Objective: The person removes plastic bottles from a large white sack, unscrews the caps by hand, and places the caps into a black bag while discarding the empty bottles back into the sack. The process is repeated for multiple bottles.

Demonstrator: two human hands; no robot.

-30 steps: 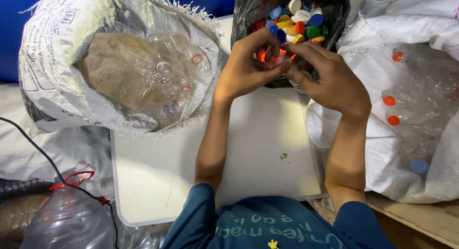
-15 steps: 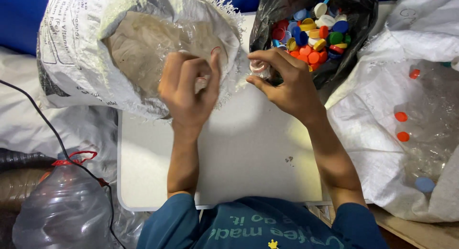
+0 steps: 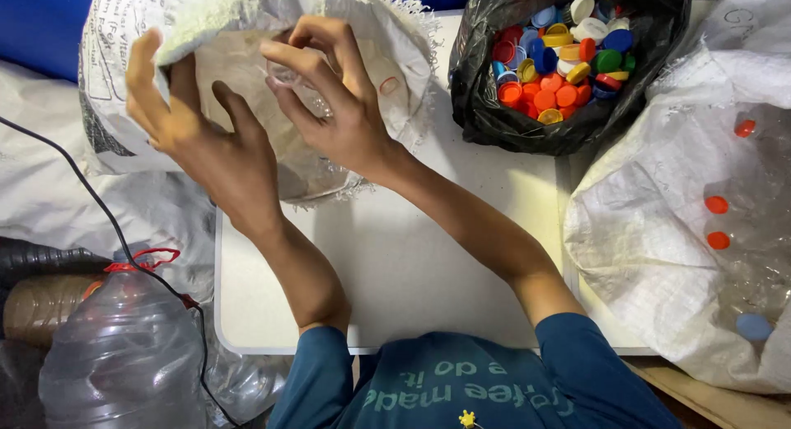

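Head view: both hands were at the mouth of a white woven sack, with a clear plastic bottle under the right fingers.

At far left a large clear jug (image 3: pixel 124 355) with a red handle ring stood beside the white table (image 3: pixel 395 264), a black cable (image 3: pixel 82 190) crossing above it. The left hand (image 3: pixel 206 140) was spread open, fingers splayed, its thumb and forefinger at the rolled rim of the white woven sack (image 3: pixel 247 33). Just beside it, the right hand (image 3: pixel 338 107) curled its fingers onto a clear plastic bottle (image 3: pixel 301 87) inside the sack mouth; whether it truly gripped the bottle I could not tell. Further right, a black bag (image 3: pixel 494 116) held a heap of coloured bottle caps (image 3: pixel 560 66). At far right, another white sack (image 3: pixel 659 231) held clear bottles with orange caps (image 3: pixel 717 205).
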